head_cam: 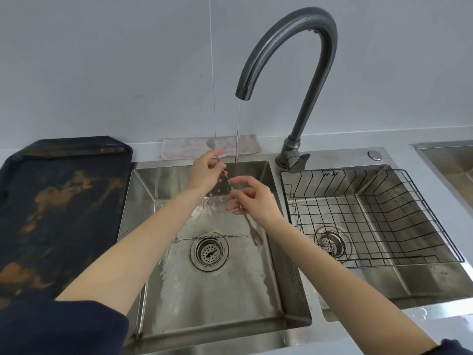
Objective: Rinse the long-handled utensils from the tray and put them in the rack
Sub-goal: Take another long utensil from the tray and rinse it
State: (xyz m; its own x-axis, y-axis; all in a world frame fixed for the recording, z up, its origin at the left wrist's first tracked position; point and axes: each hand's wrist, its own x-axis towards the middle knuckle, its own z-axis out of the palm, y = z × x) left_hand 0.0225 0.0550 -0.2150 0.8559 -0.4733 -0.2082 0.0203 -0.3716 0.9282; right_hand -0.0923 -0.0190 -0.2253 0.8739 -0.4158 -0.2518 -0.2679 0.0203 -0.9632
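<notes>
Two hands meet over the far end of the left sink basin (256, 298), placed there so the thin stream from the faucet (294, 47) falls beside them and drains away below. Left hand (204, 172) pinches the far end of a slim twisted-handle utensil (227, 179), fingers closed on it; right hand (252, 198) grips its nearer part, thumb and forefinger closed, other fingers loosely spread. Holding both ends likely lets the person turn it under the water. A second long utensil (212, 237) lies flat on the basin floor near the drain, probably waiting its turn. At left the dark tray (64, 201) shows no utensils on it. Right of the faucet, the wire rack (371, 213) sits in the right basin, holding nothing, close enough for a short transfer.
</notes>
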